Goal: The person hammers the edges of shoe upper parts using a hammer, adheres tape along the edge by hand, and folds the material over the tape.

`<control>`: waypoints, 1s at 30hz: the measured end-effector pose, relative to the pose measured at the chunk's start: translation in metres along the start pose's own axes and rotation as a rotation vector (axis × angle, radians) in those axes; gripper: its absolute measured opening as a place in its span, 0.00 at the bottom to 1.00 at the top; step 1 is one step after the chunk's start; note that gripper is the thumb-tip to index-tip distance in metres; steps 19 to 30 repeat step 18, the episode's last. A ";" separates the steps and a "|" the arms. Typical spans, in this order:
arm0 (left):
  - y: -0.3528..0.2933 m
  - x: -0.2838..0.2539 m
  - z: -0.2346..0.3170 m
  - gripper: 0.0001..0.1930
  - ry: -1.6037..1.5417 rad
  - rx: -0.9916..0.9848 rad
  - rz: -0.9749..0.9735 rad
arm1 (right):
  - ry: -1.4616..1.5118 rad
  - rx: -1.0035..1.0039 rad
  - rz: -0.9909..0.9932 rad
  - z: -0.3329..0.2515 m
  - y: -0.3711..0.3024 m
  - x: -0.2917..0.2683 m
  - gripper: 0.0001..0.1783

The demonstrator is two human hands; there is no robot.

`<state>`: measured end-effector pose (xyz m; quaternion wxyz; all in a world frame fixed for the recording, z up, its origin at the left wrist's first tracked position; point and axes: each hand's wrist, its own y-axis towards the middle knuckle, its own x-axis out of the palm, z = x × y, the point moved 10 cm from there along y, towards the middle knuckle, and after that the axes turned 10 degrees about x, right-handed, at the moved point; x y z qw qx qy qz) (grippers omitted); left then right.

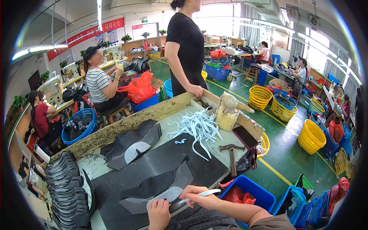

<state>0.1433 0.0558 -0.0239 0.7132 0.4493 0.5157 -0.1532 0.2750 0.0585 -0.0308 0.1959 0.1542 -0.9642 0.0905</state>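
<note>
My right hand (201, 196) grips a thin white pen-like tool (203, 194), its tip resting on a grey shoe-upper piece (157, 199). That piece lies on a black mat (153, 161), and my left hand (158, 213) presses down flat on its near edge. Two dark cut pieces (161, 184) overlap just above it. A second stack of dark and grey pieces (132, 143) sits farther back on the wooden-edged workbench (126, 122).
White straps (199, 128), a hammer (232, 153), a phone (245, 137) and a wooden last stand (228, 109) lie to the right. Stacked black pieces (67, 184) are at the left. A person in black stands beyond the bench. A blue bin (253, 191) and yellow baskets (310, 136) sit on the floor.
</note>
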 end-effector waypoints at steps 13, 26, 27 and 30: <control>-0.017 -0.012 0.004 0.09 -0.058 -0.047 0.041 | -0.206 -0.119 -0.134 0.039 0.023 0.019 0.10; -0.021 -0.006 0.000 0.09 -0.120 -0.096 -0.102 | -0.223 -0.237 0.012 0.001 0.009 0.030 0.10; -0.021 -0.006 0.000 0.09 -0.120 -0.096 -0.102 | -0.223 -0.237 0.012 0.001 0.009 0.030 0.10; -0.021 -0.006 0.000 0.09 -0.120 -0.096 -0.102 | -0.223 -0.237 0.012 0.001 0.009 0.030 0.10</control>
